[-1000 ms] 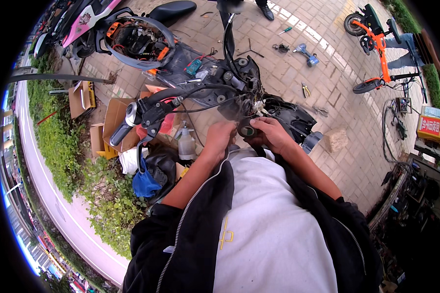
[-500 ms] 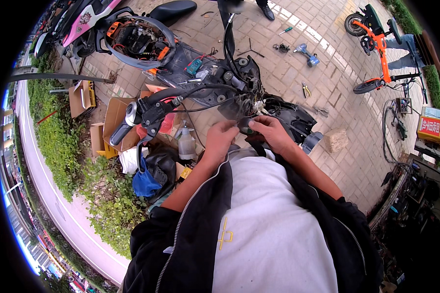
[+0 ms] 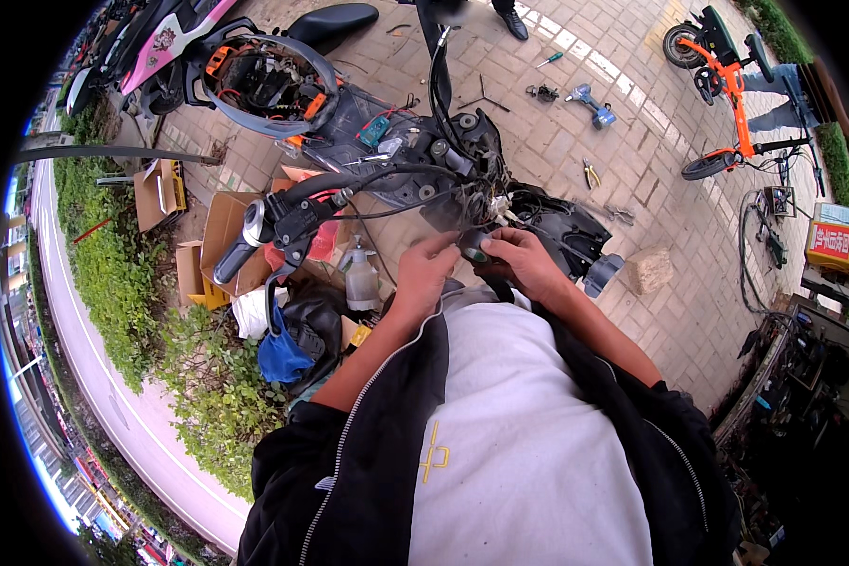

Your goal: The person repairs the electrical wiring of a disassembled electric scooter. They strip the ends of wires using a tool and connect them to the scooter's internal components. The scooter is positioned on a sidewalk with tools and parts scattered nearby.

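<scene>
Just below the exposed wiring of a dismantled scooter's front (image 3: 481,203), my right hand (image 3: 517,257) grips a small dark round item with a green centre (image 3: 474,247), apparently a tape roll. My left hand (image 3: 426,264) is closed at its left side, thumb and fingertips pinched against it or a piece of it too small to make out. The scooter's handlebar (image 3: 283,217), with cables and levers, reaches out to my left. Behind it lie the grey body and open seat housing (image 3: 269,80) with wires and orange lights.
A spray bottle (image 3: 360,283), bags and cardboard boxes (image 3: 234,236) stand left, beside shrubs. A drill (image 3: 590,106), pliers (image 3: 590,174) and a screwdriver lie on the paving. A brick-like block (image 3: 647,274), an orange bicycle (image 3: 731,104) and another person's legs (image 3: 774,108) are right.
The round item has tilted from face-on to more edge-on between my fingers, and my left fingertips have moved slightly right and over, closer against it. The surroundings are unchanged.
</scene>
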Action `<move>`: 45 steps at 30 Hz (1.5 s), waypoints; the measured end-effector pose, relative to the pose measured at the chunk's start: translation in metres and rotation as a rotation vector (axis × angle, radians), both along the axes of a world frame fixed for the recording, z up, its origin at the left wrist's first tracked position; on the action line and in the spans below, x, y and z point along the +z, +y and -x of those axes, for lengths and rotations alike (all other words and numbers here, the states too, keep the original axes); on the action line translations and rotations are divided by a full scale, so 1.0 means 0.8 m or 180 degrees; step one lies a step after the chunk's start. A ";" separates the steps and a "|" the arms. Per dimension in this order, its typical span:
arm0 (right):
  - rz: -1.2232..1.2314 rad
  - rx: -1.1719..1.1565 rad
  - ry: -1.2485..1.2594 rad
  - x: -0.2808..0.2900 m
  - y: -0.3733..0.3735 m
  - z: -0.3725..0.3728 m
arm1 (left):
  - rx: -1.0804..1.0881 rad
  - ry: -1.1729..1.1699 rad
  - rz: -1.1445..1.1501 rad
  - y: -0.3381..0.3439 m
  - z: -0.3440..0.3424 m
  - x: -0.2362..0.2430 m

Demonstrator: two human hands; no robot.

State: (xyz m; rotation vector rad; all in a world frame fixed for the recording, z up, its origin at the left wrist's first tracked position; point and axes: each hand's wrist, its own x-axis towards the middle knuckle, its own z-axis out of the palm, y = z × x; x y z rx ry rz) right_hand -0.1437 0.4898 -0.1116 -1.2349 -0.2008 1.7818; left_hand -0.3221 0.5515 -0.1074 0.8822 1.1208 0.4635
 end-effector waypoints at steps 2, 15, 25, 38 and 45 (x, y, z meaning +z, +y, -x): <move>-0.0014 0.0024 0.0032 -0.002 -0.001 0.000 | -0.0019 0.0046 -0.0043 -0.001 0.000 0.002; -0.0271 -0.0284 0.0400 -0.015 -0.001 0.003 | -0.0667 0.0881 -0.1712 -0.004 -0.002 0.009; -0.0311 -0.0133 0.0249 -0.009 0.002 -0.006 | -0.0809 0.0828 -0.2634 -0.007 -0.002 -0.002; -0.0634 0.0858 -0.1278 0.014 0.004 -0.025 | -0.1343 0.0826 -0.0499 0.052 -0.011 -0.009; -0.0791 0.1132 -0.1682 0.010 0.003 -0.030 | -0.2009 0.0494 0.0189 0.088 -0.020 -0.007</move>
